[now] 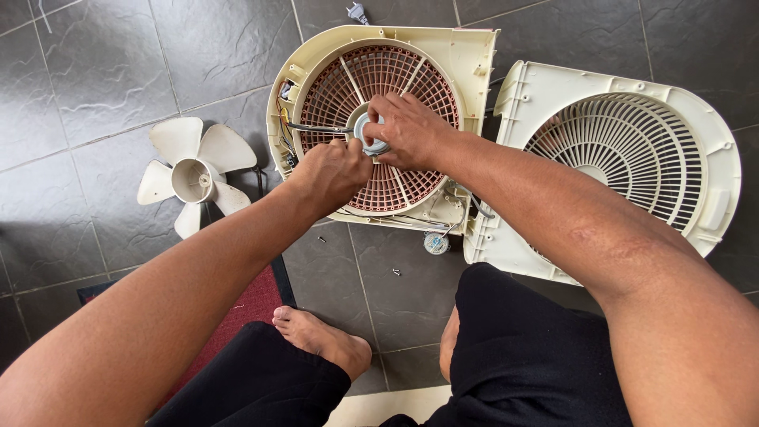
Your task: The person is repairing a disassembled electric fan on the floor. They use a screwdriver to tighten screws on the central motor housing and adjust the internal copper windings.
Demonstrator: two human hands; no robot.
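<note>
Dark grey stone-tiled floor (103,71) carries everything. Toward its far edge, centre: cream plastic fan housing with a round reddish-brown grille (379,126), lying flat, coloured wires bunched along its left rim. Just right of it, overlapping at the near corner: second cream plastic housing shell with a pale ribbed round grille (632,158), tilted slightly. Left of the first housing, apart from it: detached cream five-blade plastic fan propeller (194,175), lying hub-up. Small round silver-grey part (436,243) on the floor by the first housing's near edge; a tiny screw-like piece (396,272) lies closer in. White plug (357,11) at the far edge. Dark red mat (245,308) at the near left, a bare foot (320,338) beside it, black trouser knees below. Both forearms reach over the knees and meet at the grille's centre, covering much of it. Left hand (330,172) is curled into a fist around a thin dark-shafted tool (316,127) that lies across the grille pointing left. Right hand (407,129) is palm down, fingers bent and pinched on the light grey round hub (371,136) at the grille's middle.
</note>
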